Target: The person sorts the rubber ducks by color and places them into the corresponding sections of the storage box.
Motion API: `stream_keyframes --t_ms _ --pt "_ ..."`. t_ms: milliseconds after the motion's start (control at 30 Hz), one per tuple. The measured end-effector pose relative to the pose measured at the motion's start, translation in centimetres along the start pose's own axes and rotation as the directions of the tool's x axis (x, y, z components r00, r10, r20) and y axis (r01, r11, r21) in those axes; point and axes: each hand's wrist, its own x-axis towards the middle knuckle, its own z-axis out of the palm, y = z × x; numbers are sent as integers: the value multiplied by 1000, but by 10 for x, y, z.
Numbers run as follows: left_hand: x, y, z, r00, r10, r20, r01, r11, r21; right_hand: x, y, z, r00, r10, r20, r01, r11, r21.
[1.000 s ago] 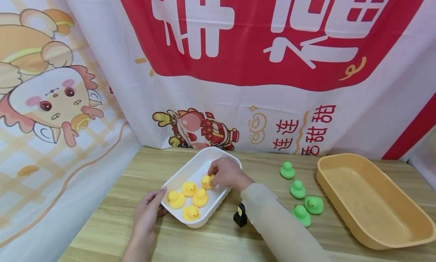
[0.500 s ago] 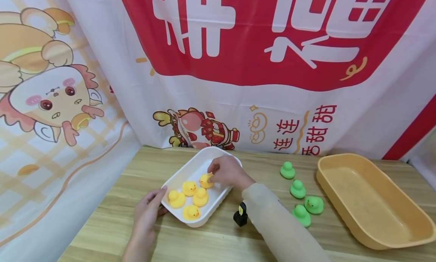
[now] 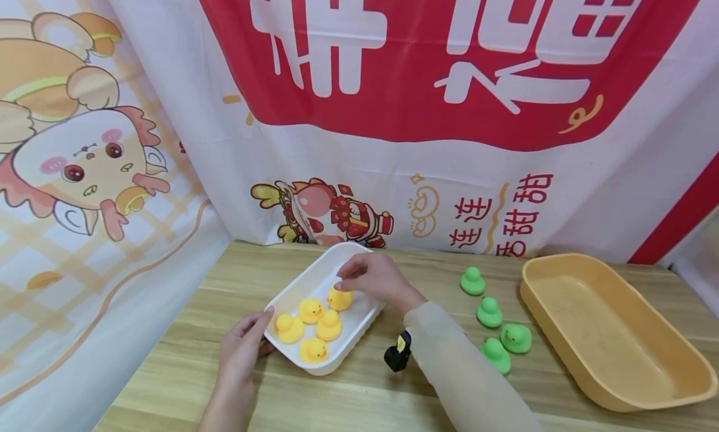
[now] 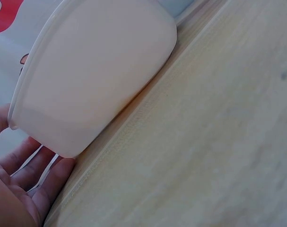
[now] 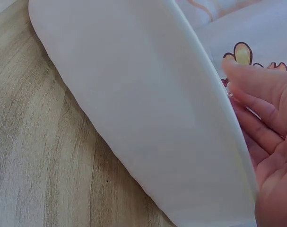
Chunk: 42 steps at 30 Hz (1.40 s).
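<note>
White tray, head view: the white tray point(image 3: 321, 285) is sitting on the table point(image 3: 182, 338), its long way running slantwise from the near left to the far right.
Left hand, head view: the left hand point(image 3: 240, 344) is gripping the tray's near left corner.
Right hand, head view: the right hand point(image 3: 381, 281) is reaching over the tray's right side, looking loose and empty.
Yellow ducks, head view: five yellow ducks point(image 3: 329, 327) are sitting inside; the far duck point(image 3: 339, 301) is sitting just under the right fingertips, well apart from the left hand. I can't tell if they are touching.
Tray end, left wrist view: the left thumb is resting at the rim, and fingers are tucking in below.
Tray side, right wrist view: the rim is hiding some fingertips; no duck is showing.
</note>
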Motion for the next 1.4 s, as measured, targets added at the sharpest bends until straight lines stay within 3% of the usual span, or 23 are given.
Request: stream_keyframes --t_ms 133,300,433,600,733,867,1033,1100,1200,1267,1367,1400 --pt "0 0 3 1000 -3 8 3 1000 5 -4 1 -3 998 -6 -58 16 986 167" --pt "2 2 5 1000 -11 26 10 1000 14 -10 -2 -7 973 -31 -228 117 922 370" --pt "1 2 1 1000 -16 14 16 1000 17 -30 -14 -17 950 -74 -305 187 913 362" --pt "1 3 -1 1000 -18 8 18 1000 14 -77 -23 -51 931 -69 -358 204 912 355" --pt "1 2 0 1000 -11 17 10 1000 8 -123 -9 -81 903 -24 -430 175 932 317" --pt "4 0 1 1000 -8 18 8 1000 3 -167 13 -110 857 4 -515 139 961 239" --pt "4 -1 0 1000 -7 -12 7 1000 7 -213 50 -146 792 31 -609 62 989 131" --pt "4 -1 1 1000 -6 -15 6 1000 8 -229 69 -163 767 59 -639 55 986 156" --pt "4 -1 2 1000 2 -13 -2 1000 2 -253 97 -189 705 135 -696 -10 984 180" --pt "4 -1 3 1000 2 -16 -2 1000 2 -267 112 -204 631 209 -747 -54 973 226" --pt "4 -1 2 1000 -2 -10 2 1000 10 -284 133 -223 511 303 -805 -189 952 239" --pt "4 -1 1 1000 -7 -10 7 1000 14 -287 141 -228 479 317 -819 -234 945 229"
